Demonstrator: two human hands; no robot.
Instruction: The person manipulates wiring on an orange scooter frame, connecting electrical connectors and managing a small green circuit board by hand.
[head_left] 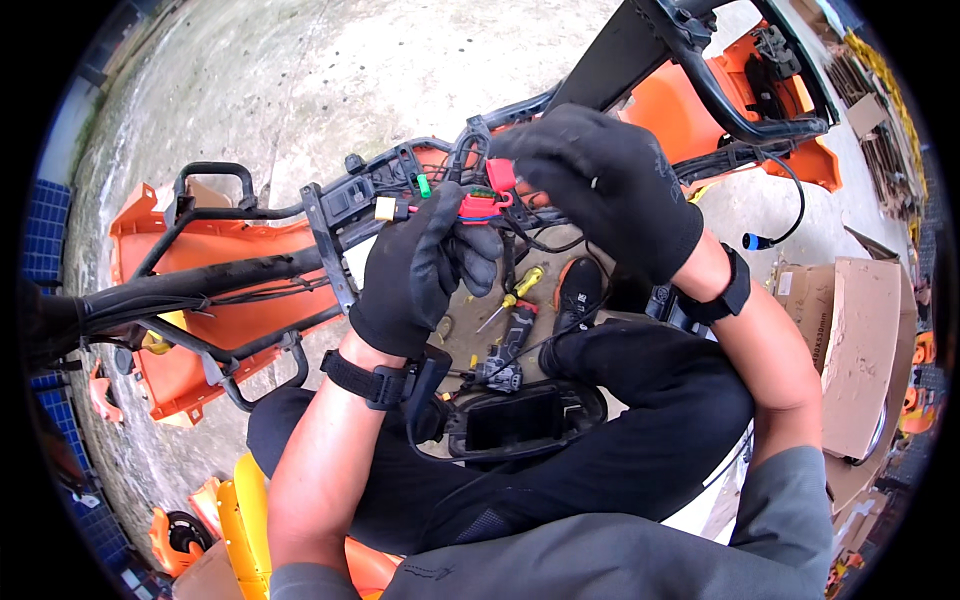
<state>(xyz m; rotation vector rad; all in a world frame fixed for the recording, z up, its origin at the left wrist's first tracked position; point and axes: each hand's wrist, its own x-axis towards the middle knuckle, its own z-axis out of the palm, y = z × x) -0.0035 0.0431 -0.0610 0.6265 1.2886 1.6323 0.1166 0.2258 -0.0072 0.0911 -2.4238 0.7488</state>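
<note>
My left hand [425,265], in a black glove, is closed on a red fuse holder [483,207] with wires running from it, above the vehicle's dark frame. My right hand [615,185], also gloved, comes in from the right with its fingertips closed on the fuse holder's red cap [500,174], which stands up off the body. Part of the cap is hidden by these fingers. Just left of the left hand's fingers sit a green connector [424,186] and a pale yellow connector [385,209]. Black cables [545,243] loop beneath both hands.
The dark frame [215,275] with orange panels [240,340] stretches across in front of me. Below lie a yellow-handled screwdriver [524,284], a grey power tool [507,350] and a black tray-like part [520,418]. Cardboard boxes [862,350] stand at right; a loose cable plug [757,241] hangs nearby.
</note>
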